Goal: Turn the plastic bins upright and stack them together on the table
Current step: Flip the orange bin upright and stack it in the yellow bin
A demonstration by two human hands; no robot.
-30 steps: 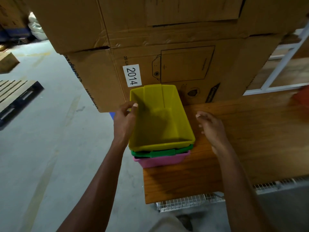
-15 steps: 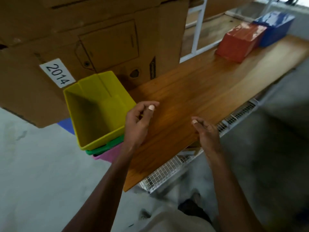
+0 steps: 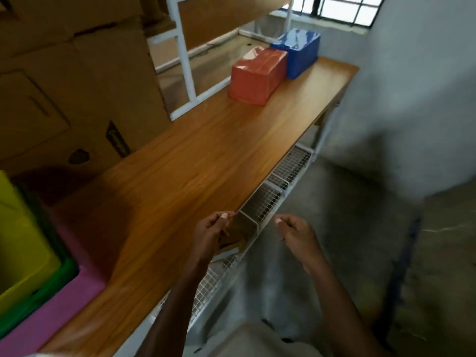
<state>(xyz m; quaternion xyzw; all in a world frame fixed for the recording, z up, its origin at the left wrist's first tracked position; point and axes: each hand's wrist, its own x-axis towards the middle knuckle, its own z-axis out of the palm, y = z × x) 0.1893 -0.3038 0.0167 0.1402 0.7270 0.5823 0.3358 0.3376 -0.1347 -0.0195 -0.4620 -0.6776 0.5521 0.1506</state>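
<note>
Plastic bins await on the wooden table [image 3: 195, 161]: inverted red bin [image 3: 257, 76] and blue bin [image 3: 298, 52] far beyond loosely curled, empty left hand [image 3: 210, 234] and right hand [image 3: 298, 234]; yellow-green-pink nested stack [image 3: 31, 266] sits leftward.

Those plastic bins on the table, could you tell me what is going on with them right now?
A person is sorting them by hand. Three already sit nested upright at the near end of the wooden table: the yellow bin inside the green bin inside the pink bin. The red bin and the blue bin lie upside down at the far end. The left hand and right hand hover by the table's front edge, holding nothing.
</note>
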